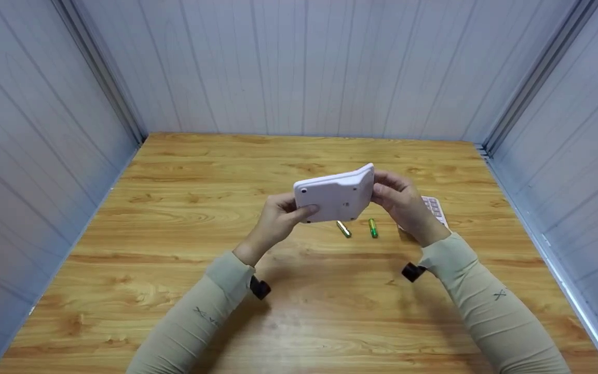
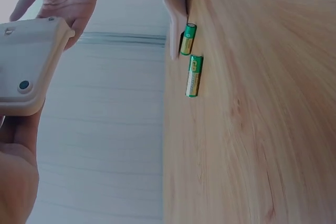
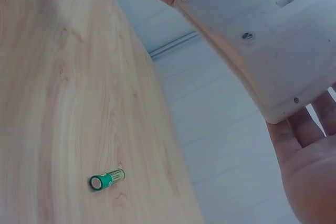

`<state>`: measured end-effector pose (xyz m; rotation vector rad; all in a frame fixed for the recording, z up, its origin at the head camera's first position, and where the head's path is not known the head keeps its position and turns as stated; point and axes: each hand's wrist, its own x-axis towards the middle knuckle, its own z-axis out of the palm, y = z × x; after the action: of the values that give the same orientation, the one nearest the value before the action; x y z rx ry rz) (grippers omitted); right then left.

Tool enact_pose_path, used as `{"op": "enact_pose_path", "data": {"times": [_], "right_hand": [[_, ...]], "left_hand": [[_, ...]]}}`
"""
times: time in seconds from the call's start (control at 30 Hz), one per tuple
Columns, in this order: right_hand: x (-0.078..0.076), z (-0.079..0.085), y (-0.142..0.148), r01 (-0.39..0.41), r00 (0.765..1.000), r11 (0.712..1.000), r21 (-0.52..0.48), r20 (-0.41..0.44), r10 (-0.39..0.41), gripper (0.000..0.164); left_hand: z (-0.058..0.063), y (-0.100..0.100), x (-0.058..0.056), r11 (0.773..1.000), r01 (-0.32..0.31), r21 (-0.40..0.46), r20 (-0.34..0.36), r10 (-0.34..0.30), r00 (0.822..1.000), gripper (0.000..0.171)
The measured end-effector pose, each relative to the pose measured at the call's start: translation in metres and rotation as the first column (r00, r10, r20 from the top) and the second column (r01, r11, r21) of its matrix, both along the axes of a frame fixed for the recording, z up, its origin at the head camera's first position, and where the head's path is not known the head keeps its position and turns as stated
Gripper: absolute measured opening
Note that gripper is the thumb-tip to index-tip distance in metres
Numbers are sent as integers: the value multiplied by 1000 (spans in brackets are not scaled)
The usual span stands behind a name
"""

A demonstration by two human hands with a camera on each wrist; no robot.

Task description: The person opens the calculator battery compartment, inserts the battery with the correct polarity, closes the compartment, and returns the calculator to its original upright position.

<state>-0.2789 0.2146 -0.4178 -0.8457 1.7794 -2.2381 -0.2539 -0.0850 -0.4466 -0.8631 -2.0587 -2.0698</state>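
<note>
Two hands are together on one thing: the left hand pinches one end of a white calculator, as I judge it from the shape, with the thumb flat on its underside and the other fingers behind. The right hand holds the opposite, thicker end, its fingers passing behind the edge; how firmly it presses, I cannot tell. The calculator is in the air above the worktop, tilted, with the underside and its small dark feet facing the person.

The shell seems to be hard plastic, so I expect it to be light and stiff, but rather smooth, and a dry finger could slip. The short ends are the good places to hold; the hidden face may carry keys or a display, so it is better not to squeeze there.

Below, a green-and-gold battery and a second battery lie apart on the worktop; they probably roll easily. Beyond the right wrist lies a keypad device, partly covered. Farthest stands the pale panelled wall.
</note>
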Motion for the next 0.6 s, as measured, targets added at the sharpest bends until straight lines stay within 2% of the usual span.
{"op": "enact_pose_path", "data": {"times": [0.1,0.23,0.6], "right_hand": [[2,0,-1,58,998,997,57,15,-59,36],[3,-1,-2,111,992,988,106,45,-116,34],[6,-7,-8,199,966,969,143,139,-219,27]], "left_hand": [[-1,-2,-3,1000,-1,-3,44,1,999,24],[-3,-3,-6,1000,11,-2,91,-11,996,23],[-2,-4,-10,1000,8,-5,220,-6,975,27]]}}
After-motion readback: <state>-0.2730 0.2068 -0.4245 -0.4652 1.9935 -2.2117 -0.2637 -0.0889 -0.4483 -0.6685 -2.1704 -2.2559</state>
